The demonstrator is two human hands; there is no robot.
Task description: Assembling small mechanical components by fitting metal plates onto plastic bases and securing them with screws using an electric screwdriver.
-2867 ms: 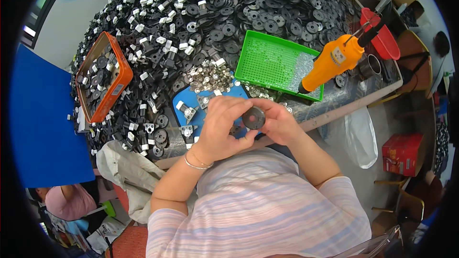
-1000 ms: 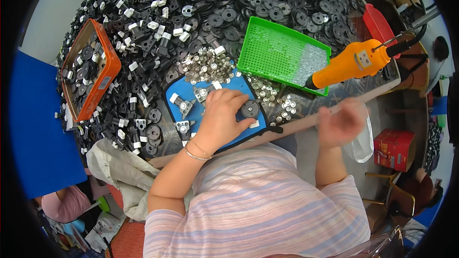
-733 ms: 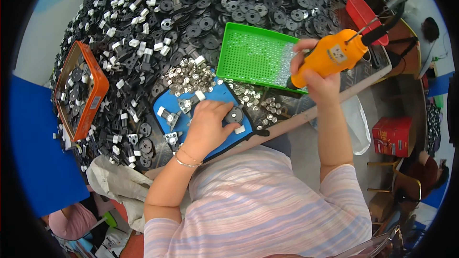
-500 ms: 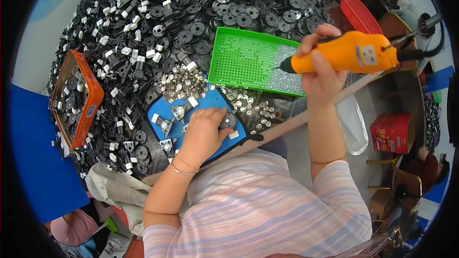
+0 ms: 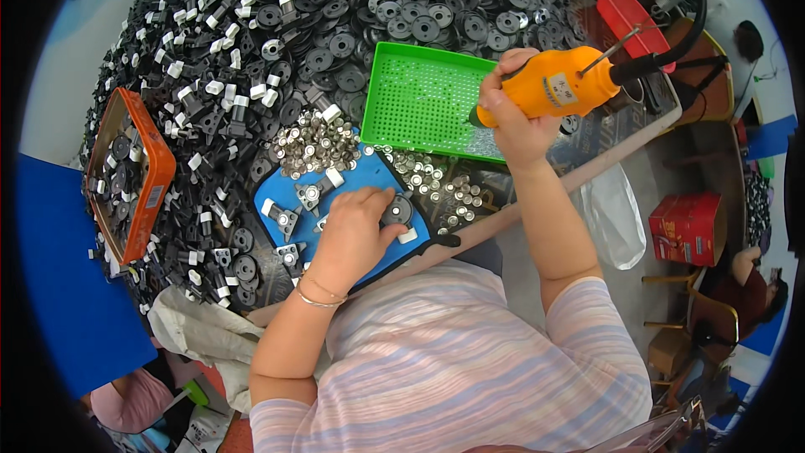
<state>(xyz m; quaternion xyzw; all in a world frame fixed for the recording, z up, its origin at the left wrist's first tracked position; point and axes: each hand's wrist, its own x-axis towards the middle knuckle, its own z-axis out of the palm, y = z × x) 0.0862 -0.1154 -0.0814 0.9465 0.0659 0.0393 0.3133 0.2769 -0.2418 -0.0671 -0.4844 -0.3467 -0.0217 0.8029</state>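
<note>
My right hand [image 5: 524,122] is wrapped round an orange electric screwdriver [image 5: 558,84], its dark nose pointing down and left over the green perforated tray [image 5: 373,92]. Small silvery screws [image 5: 484,144] lie at that tray's right end; the driver's tip is hard to make out against them. My left hand [image 5: 356,222] rests on a blue mat [image 5: 377,174], thumb and fingers closed about a black round disc [image 5: 400,210] with a white tab [image 5: 407,236] beside it. Several black brackets with white ends, such as one bracket [image 5: 285,220], lie left of this hand.
Small round metal parts [image 5: 314,144] are heaped at the mat's far edge. Beyond spreads a large pile of black discs [image 5: 423,29] and white-tipped black parts [image 5: 189,101]. An orange-rimmed box [image 5: 159,159] stands left, a red tray [image 5: 625,13] far right. A cable [image 5: 675,50] trails from the screwdriver.
My right hand has carried the screwdriver leftward, bringing its nose further over the green tray. My left hand stays at the black disc, almost unmoved.
</note>
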